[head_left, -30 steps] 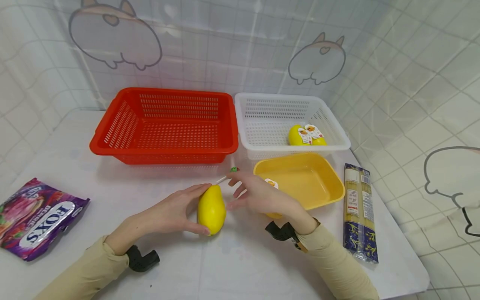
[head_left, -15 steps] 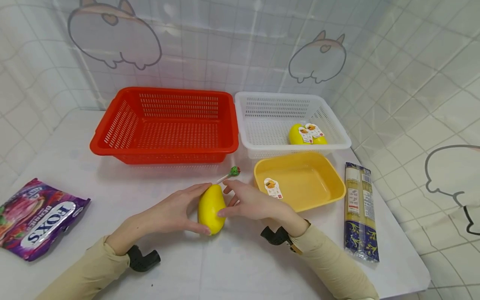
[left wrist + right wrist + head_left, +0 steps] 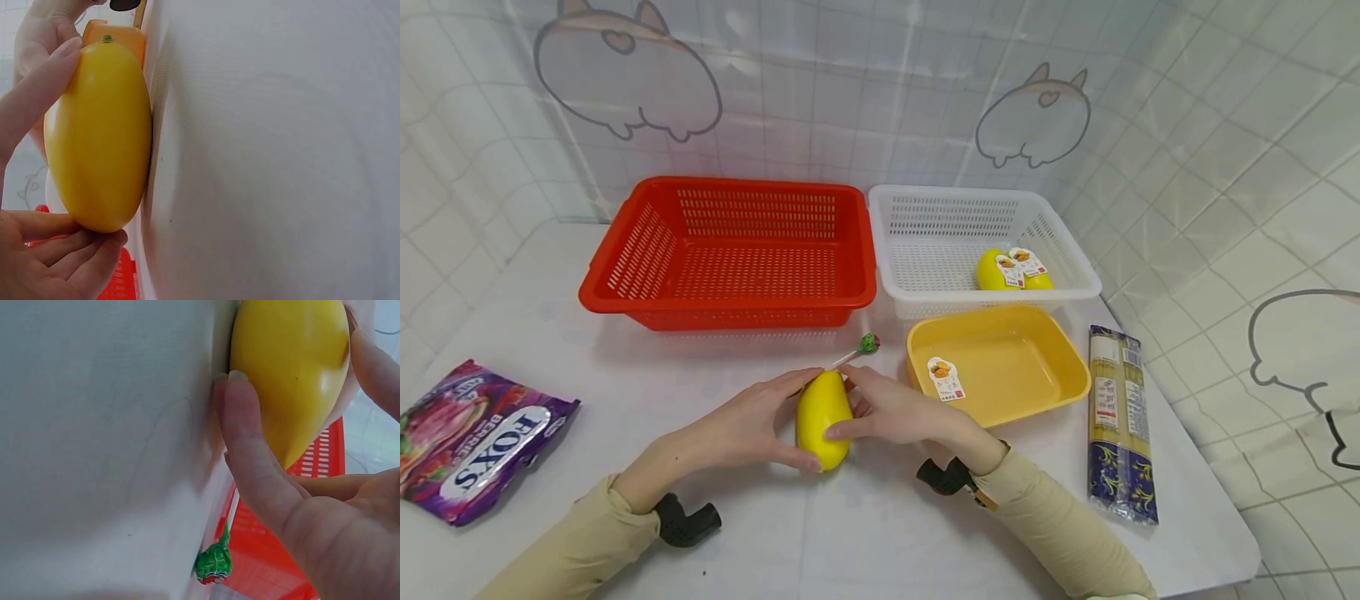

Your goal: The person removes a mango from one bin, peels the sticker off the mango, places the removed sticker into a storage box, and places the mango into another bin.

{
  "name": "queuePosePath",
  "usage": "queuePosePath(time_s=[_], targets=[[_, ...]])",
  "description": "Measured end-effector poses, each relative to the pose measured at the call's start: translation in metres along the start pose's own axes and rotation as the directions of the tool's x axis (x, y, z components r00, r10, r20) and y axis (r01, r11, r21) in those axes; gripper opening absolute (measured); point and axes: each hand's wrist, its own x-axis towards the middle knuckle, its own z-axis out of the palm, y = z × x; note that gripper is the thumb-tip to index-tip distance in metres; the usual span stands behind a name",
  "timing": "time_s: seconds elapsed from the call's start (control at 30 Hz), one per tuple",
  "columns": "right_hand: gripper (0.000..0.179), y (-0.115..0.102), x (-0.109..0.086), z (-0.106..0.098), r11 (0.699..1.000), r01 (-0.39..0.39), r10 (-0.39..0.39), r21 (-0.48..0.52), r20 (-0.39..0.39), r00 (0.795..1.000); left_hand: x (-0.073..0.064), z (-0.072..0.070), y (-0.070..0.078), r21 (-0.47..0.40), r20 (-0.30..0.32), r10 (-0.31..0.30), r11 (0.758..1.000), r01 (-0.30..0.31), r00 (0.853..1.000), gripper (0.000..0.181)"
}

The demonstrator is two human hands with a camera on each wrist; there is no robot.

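Observation:
A smooth yellow mango (image 3: pixel 822 423) lies on the white table in front of the person, its long side pointing away. The left hand (image 3: pixel 741 425) grips it from the left, thumb at the near end and fingers at the far end; a small green stem shows in the left wrist view on the mango (image 3: pixel 100 131). From the right, the right hand (image 3: pixel 898 408) holds it too, thumb on its upper side and fingers along its far right side. Just beyond the mango lies a lollipop (image 3: pixel 869 342) in a green and red wrapper, the end of its stick close to the fingertips.
Behind stand a red basket (image 3: pixel 737 317) and a white basket (image 3: pixel 917 298) with yellow fruit (image 3: pixel 992 268) bearing stickers. A yellow tub (image 3: pixel 1000 358) with a mango sticker is right of the hands. Pasta packets (image 3: pixel 1120 425) lie far right, a purple Fox's bag (image 3: pixel 482 442) far left.
The right hand has moved left from beside the yellow tub onto the mango, its thumb now on top. The lollipop head has come into view. The left hand has stayed on the mango.

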Motion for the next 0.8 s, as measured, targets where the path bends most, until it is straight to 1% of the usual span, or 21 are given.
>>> queuePosePath(time_s=[0.13,0.27,0.43,0.6,0.67,0.8], targets=[[0.081,0.0000,0.0006,0.0006,0.999,0.004,-0.004,-0.034,0.000,1.000,0.0001,0.0000,0.0006,0.003,-0.006,0.003,1.000,-0.002,1.000,0.115],[0.083,0.0011,0.0014,0.0010,0.998,-0.008,0.008,-0.065,-0.001,1.000,-0.0004,-0.0008,0.0009,0.013,-0.009,0.006,1.000,-0.006,1.000,0.116],[0.085,0.0026,0.0031,0.0014,0.997,-0.014,0.014,-0.080,0.000,1.000,-0.0008,-0.0020,-0.0006,0.025,-0.005,0.013,1.000,-0.013,1.000,0.117],[0.086,0.0041,0.0034,0.0009,0.996,-0.018,0.019,-0.083,0.001,1.000,-0.0005,-0.0029,-0.0022,0.029,0.001,0.038,0.999,-0.038,0.999,0.117],[0.086,0.0049,0.0040,0.0010,0.996,-0.015,0.015,-0.083,0.002,1.000,-0.0008,-0.0032,-0.0026,0.032,0.003,0.037,0.999,-0.038,0.999,0.117],[0.087,0.0052,0.0042,0.0009,0.997,-0.013,0.014,-0.080,0.005,1.000,-0.0017,-0.0038,-0.0031,0.038,0.008,0.013,0.999,-0.013,1.000,0.118]])
